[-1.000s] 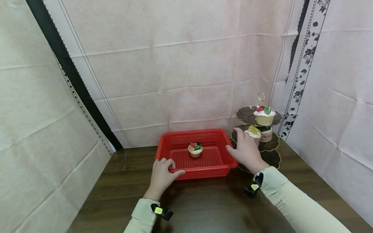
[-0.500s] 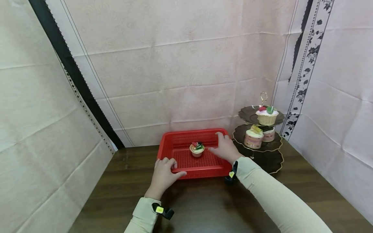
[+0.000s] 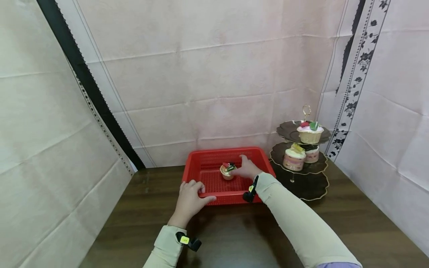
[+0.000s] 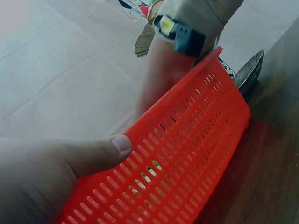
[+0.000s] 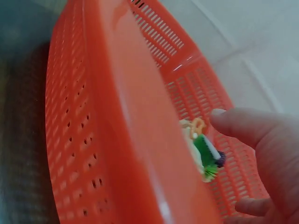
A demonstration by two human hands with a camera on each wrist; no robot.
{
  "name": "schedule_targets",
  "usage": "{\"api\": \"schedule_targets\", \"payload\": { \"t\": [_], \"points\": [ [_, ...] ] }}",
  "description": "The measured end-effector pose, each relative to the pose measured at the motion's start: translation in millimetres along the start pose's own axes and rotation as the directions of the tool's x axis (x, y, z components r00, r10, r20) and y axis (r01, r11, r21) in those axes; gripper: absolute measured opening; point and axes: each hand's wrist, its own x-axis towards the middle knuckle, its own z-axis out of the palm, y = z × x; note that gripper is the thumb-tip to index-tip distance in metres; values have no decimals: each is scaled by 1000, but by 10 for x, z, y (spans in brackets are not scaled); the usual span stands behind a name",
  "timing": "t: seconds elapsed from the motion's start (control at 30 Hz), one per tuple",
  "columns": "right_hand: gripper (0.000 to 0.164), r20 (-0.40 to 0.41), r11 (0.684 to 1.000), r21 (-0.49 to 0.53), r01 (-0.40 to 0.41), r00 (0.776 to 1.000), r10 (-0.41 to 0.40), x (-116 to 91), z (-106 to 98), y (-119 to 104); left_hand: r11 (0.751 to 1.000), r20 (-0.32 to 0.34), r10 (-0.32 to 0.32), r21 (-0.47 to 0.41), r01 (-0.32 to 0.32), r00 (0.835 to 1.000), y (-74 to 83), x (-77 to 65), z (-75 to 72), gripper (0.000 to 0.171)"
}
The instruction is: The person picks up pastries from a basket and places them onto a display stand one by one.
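In the head view, a small cupcake [image 3: 226, 172] with cream, red and green toppings sits in a red plastic basket [image 3: 209, 158]. The left hand [image 3: 190, 199] grips the basket's front left corner; in the left wrist view its thumb [image 4: 122, 143] lies against the rim, and its other fingers are out of that view. Reaching over the front rim, the right hand [image 3: 248, 169] is spread inside the basket. Its thumb [image 5: 219, 115] is right at the cupcake's topping in the right wrist view. The cupcake's lower part hides behind the rim there.
To the right of the basket stands a dark tiered stand [image 3: 310, 190] with gold edges. A cupcake [image 3: 310, 137] is on its top tier, and two layered cakes [image 3: 294, 160] are on the middle one. Pale cloth [image 3: 218, 74] hangs behind the wooden table [image 3: 147, 208].
The right hand has moved left from beside the stand, over the basket and to the cupcake. The left hand stays at the basket corner. The head view has shifted slightly.
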Motion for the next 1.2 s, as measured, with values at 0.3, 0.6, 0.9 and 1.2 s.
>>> {"api": "schedule_targets", "payload": {
  "t": [0.3, 0.6, 0.9, 1.2],
  "points": [
    [101, 76, 998, 38, -41, 996, 38, 257, 173, -35, 1000, -9, 5, -13, -5, 1000, 11, 10, -12, 47],
    [93, 112, 998, 59, -31, 993, 24, 482, 223, -4, 1000, -12, 8, 0, -8, 1000, 23, 18, 9, 48],
    [85, 178, 1000, -8, 5, 984, -3, 542, 266, -11, 1000, -9, -4, 13, 4, 1000, 20, -10, -5, 48],
    [71, 171, 998, -48, -35, 984, 42, 495, 246, -14, 1000, 9, -19, 19, 18, 1000, 36, 5, 5, 48]
  ]
}}
